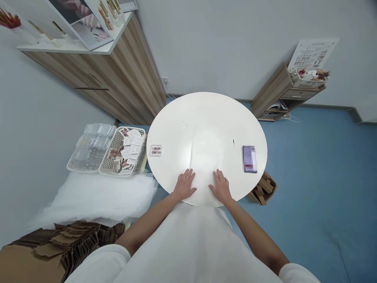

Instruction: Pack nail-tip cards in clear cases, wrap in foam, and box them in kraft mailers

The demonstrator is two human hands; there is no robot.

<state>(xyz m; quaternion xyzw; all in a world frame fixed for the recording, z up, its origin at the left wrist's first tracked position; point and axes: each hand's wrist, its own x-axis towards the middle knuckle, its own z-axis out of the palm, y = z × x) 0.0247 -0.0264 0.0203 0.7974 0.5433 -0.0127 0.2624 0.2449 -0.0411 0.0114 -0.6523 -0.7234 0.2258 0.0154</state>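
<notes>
A thin, whitish translucent sheet (206,157) lies flat on the round white table (203,106), its left edge showing as a faint line. My left hand (184,184) rests palm down near the front edge, fingers spread, at the sheet's left side. On the other side my right hand (220,186) lies flat too, fingers apart, touching the sheet's right part. Neither hand grips anything. To the left sits a small clear case (156,150) with round purplish pieces in it. A purple box (249,159), partly blurred, lies at the right.
Left of the table are a basket of printed cards (101,167), a basket of clear plastic boxes (94,141), stacked translucent sheets (103,194) and folded cardboard (38,255). A carton of cardboard pieces (272,188) stands at the right. Wooden cabinets (129,78) and shelves (271,92) line the wall.
</notes>
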